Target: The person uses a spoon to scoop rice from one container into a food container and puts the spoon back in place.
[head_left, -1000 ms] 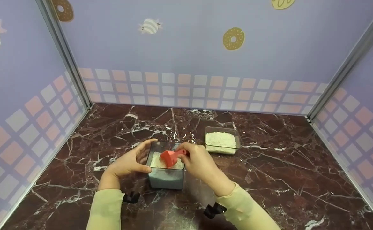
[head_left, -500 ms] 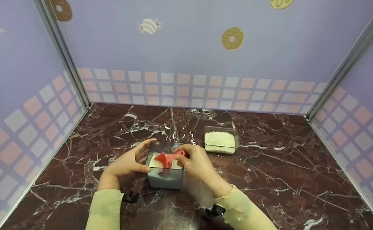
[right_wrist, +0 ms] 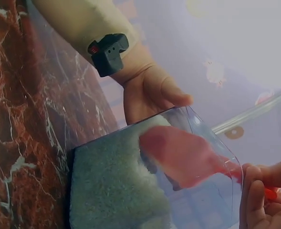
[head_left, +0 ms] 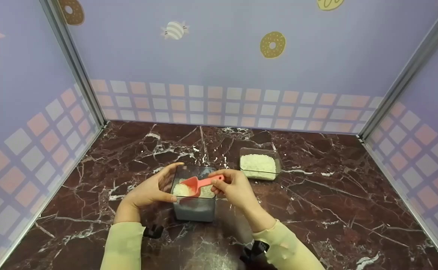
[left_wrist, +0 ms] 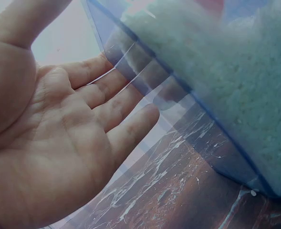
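While the left hand [head_left: 149,192] cups the left wall of the clear box [head_left: 194,202] near the table's [head_left: 316,210] front middle, fingers straight and thumb over the front corner, the right hand [head_left: 233,187] pinches the red scoop's [head_left: 194,184] handle. Compared with half a second ago, the scoop now sits flatter, bowl up, with white grains [head_left: 183,190] in it, above the box's left side. Second tub of grains [head_left: 260,165] unchanged, behind and to the right.
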The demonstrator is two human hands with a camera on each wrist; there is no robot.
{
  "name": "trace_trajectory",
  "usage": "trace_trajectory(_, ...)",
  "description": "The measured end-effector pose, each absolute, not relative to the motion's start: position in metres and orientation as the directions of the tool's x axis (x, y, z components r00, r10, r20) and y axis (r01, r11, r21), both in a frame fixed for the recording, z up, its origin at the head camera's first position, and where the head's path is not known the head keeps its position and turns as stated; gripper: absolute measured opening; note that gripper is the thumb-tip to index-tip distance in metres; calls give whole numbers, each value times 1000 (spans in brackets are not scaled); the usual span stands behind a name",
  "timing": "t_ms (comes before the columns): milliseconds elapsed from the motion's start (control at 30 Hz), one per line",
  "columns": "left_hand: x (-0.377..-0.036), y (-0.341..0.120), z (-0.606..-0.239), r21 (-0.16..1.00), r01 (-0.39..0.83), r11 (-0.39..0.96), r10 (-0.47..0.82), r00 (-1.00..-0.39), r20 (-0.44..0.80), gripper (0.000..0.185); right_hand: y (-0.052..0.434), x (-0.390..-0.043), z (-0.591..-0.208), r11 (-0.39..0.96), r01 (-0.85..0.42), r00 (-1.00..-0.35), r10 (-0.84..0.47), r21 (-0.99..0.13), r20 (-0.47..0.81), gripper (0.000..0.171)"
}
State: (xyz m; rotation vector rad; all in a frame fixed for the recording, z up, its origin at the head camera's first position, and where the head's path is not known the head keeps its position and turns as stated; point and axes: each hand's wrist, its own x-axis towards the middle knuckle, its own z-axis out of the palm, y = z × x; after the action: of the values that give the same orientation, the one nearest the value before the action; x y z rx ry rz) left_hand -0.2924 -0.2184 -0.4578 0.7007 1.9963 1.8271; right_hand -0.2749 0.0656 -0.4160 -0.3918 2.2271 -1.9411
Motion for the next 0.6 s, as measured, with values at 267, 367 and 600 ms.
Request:
trace_trajectory(267,-291,-220,-456,986,144,79,562,-824,75,107,73,-282,-426,-5,-12,-961,-278,-1000,12,26)
trace_trajectory(367,-291,-221,-456,987,137,83,560,-826,67,108,76,-285,-429,-41,6,-958,-285,-999,6,27)
trace_trajectory(600,-291,-221,-458,987,118,106,548,-835,41,110,84,-292,-431,-121,58,-953,-301,-991,-19,30)
